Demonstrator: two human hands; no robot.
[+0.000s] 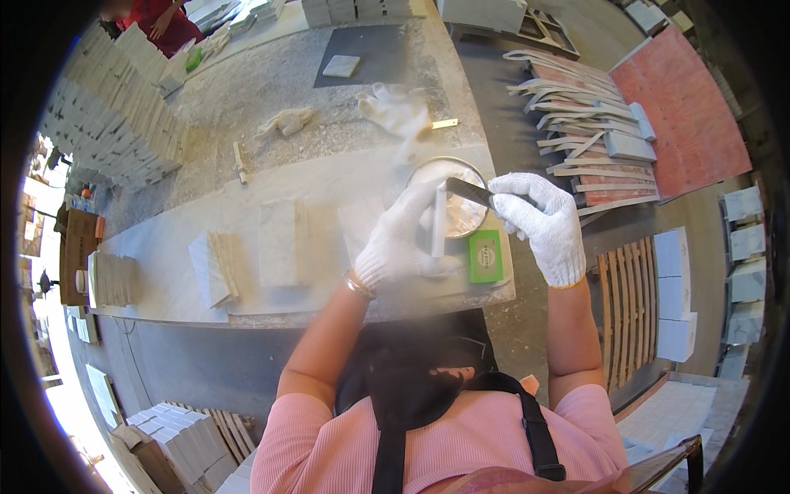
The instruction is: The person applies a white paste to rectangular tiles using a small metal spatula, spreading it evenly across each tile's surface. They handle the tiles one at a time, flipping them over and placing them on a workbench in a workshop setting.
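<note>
My left hand, in a white knit glove, grips a white marble tile stood up with its narrow edge toward me. My right hand, gloved the same way, is closed round a dark flat blade that looks like a putty knife. The blade's tip meets the tile's upper end or comes very near it; which of the two I cannot tell. Behind both hands sits a round tin of white paste or powder, partly hidden by them. A green pad lies beside the tin, close to the table corner.
Stacked tiles stand on the dusty worktable at left. Farther off lie spare gloves, a crumpled cloth and a tile on a dark mat. Tall tile stacks and a red-clad person are far left.
</note>
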